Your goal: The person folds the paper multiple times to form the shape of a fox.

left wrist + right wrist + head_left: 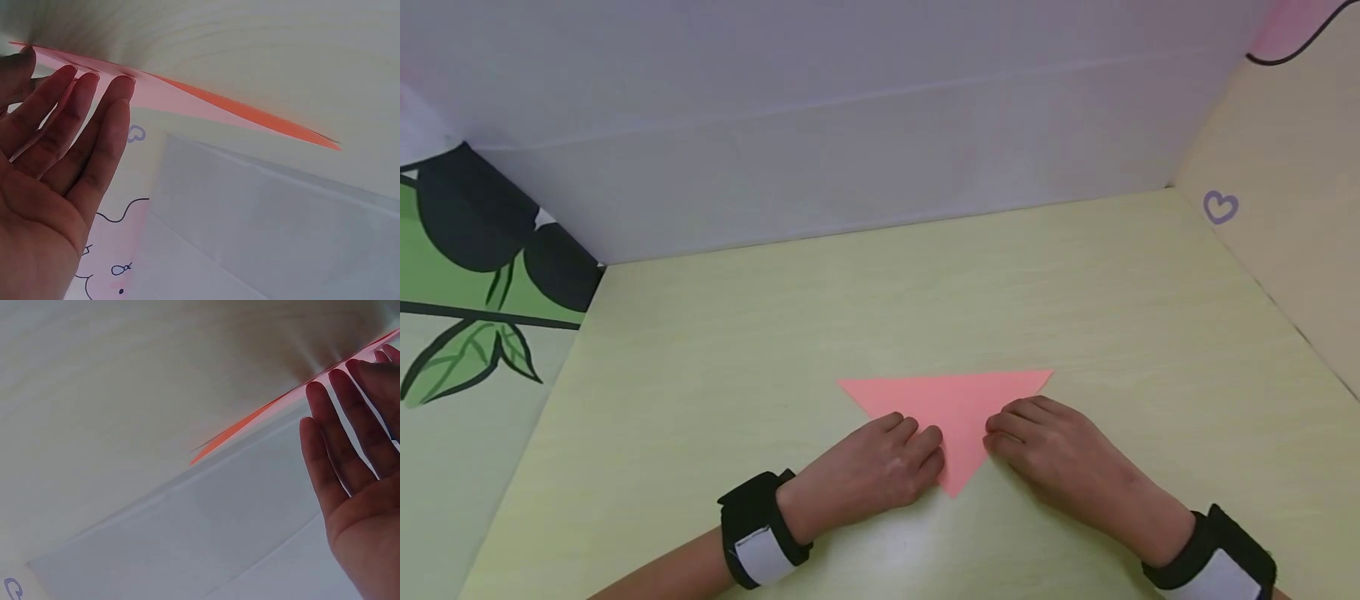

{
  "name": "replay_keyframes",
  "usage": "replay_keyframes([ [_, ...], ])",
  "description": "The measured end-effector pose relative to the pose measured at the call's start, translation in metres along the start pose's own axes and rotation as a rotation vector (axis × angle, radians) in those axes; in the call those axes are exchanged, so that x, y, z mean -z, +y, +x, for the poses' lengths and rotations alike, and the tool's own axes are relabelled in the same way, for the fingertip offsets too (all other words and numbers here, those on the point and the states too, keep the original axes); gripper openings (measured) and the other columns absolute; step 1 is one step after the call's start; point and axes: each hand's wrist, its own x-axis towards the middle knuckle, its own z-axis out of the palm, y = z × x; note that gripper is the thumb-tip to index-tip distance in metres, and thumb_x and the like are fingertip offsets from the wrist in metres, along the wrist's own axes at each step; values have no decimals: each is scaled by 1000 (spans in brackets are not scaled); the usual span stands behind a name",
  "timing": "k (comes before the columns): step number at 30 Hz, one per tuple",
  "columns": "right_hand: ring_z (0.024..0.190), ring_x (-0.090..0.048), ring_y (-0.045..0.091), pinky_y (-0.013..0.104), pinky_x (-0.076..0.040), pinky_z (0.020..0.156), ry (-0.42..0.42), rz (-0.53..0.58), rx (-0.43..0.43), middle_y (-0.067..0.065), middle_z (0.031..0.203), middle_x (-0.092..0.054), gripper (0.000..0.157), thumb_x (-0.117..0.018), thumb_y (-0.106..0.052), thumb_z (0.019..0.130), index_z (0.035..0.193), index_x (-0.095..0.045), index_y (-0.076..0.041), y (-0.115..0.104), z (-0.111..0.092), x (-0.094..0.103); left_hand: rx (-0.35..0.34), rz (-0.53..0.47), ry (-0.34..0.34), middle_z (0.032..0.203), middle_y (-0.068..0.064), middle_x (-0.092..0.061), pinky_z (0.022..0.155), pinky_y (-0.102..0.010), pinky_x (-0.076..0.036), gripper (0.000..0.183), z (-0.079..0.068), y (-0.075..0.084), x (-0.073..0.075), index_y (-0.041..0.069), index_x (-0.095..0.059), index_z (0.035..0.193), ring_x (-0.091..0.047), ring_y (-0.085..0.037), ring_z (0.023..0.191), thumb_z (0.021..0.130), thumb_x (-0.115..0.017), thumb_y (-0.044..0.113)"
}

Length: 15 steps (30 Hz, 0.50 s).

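A pink sheet of paper [962, 404], folded into a triangle, lies on the table with its long edge at the far side and a corner pointing toward me. My left hand [876, 462] rests its fingertips on the left slanting side of the paper. On the opposite side, my right hand [1063, 454] touches the right slanting edge with its fingertips. Both wrist views show loosely extended fingers pressing down on the paper [169, 100]. Toward its outer corners the layers stand slightly apart, showing a brighter orange-pink inside.
The pale wood-grain table [775, 333] is bounded by a greyish-white panel [850, 150] at the back. A cream panel [1292, 192] with a purple heart stands on the right. Painted green leaves [460, 358] and dark round shapes decorate the left panel. Each wrist wears a black strap [763, 529].
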Motion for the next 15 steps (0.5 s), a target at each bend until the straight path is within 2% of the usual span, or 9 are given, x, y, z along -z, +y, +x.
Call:
replay_keyframes([
  [15, 93, -66, 22, 40, -57, 85, 1, 9, 0, 2, 98, -70, 34, -82, 9, 69, 98, -75, -9, 0, 1, 0, 5, -11, -4, 81, 2, -42, 61, -23, -33, 15, -2, -1, -1, 14, -64, 95, -30, -13, 61, 92, -56, 1],
])
